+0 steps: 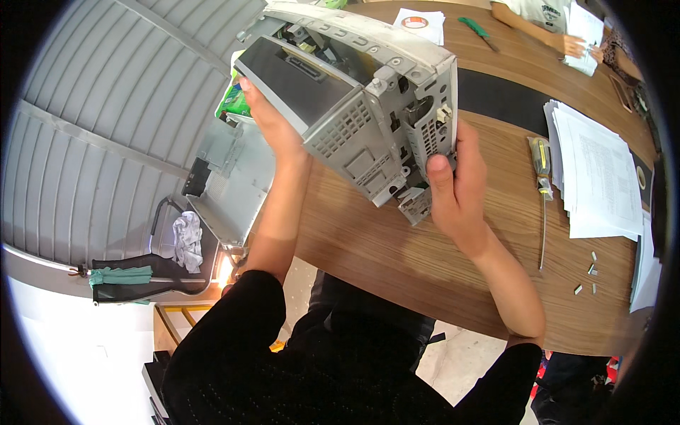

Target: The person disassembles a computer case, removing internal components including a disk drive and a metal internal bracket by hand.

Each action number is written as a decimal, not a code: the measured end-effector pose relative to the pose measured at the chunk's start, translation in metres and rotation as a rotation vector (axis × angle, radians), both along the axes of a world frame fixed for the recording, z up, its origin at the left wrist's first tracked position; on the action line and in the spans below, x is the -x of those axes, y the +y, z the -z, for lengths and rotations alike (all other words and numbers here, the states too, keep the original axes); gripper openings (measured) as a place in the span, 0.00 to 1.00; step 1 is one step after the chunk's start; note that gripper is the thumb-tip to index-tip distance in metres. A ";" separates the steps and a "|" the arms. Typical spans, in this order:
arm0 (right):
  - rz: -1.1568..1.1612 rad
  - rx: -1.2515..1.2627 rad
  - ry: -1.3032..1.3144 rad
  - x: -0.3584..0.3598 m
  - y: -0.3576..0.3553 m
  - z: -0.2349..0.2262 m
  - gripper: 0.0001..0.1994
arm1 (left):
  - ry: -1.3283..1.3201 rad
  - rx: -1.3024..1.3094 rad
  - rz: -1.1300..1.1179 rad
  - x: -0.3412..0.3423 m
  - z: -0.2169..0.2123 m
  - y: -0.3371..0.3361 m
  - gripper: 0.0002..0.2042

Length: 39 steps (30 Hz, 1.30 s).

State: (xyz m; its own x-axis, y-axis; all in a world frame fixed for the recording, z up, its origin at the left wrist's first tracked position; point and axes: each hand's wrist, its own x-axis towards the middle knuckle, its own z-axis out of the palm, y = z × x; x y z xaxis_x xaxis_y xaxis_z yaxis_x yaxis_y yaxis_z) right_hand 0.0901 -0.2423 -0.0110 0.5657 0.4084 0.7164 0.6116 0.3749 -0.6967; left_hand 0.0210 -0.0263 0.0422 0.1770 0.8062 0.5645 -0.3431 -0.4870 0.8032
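**Desk:** What do you have in hand?

**Me:** Both of my hands are on the computer case (pixel 354 106), a grey metal shell with its cover off. I have it lifted and tilted over the near edge of the wooden table (pixel 397 248). My left hand (pixel 273 124) is closed on the case's left side, fingers wrapped over the rim by the dark flat panel. My right hand (pixel 457 184) is clamped on the case's lower right corner, thumb pressed up against the perforated end plate.

**Desk:** What lies around the case?

**Me:** To the right of the case, a screwdriver (pixel 542 191) with a yellow and black handle lies on the table, and just beyond it a stack of papers (pixel 602 177). A few small screws (pixel 588 276) sit further right of the case, nearer my edge of the table. Left of the case and below it, a grey metal cover panel (pixel 234 184) rests off the table. Beyond the case, at the far side of the table, another person's hand (pixel 570 46) rests on some sheets, with a green-handled tool (pixel 476 30) near it.
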 end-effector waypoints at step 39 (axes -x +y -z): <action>0.070 -0.015 -0.042 0.002 0.001 -0.002 0.22 | 0.009 -0.085 0.131 0.002 0.013 -0.002 0.26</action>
